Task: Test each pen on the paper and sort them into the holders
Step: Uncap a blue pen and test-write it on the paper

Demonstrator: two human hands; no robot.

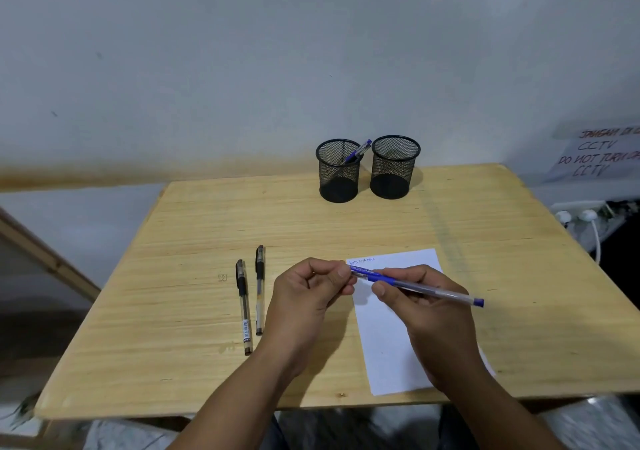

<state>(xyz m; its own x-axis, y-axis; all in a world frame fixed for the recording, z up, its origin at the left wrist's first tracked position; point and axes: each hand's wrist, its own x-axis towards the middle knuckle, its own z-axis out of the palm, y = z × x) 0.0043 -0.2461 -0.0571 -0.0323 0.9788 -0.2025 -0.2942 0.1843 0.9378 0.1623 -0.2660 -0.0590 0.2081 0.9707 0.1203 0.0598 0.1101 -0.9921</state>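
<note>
While one blue pen (pixel 357 152) already leans in the left holder (pixel 338 171), the sort is judged well short of finished; a start has been made, no more.

Left to right: two black pens (pixel 250 299) lie side by side on the table (pixel 173 311), capped, just left of the hands, apparently untested; the left hand (pixel 308 297) is pinched on the cap end of a second blue pen (pixel 415 285), which is held over the top of the paper (pixel 391 345); the right hand (pixel 426 311) is closed around that pen's barrel; whether the cap is coming off or going on cannot be told. One short line of blue writing (pixel 362 261) stands at the paper's top edge, so at least one test is on record. At the back, the right holder (pixel 394 165) looks empty, though its floor is dark mesh and hard to read.

Count: pens, four in all (two blue, two black); holders, two; paper, one sheet.

Outstanding, by judgement: the pen in hand to be placed; both black pens to be tested and sorted.
</note>
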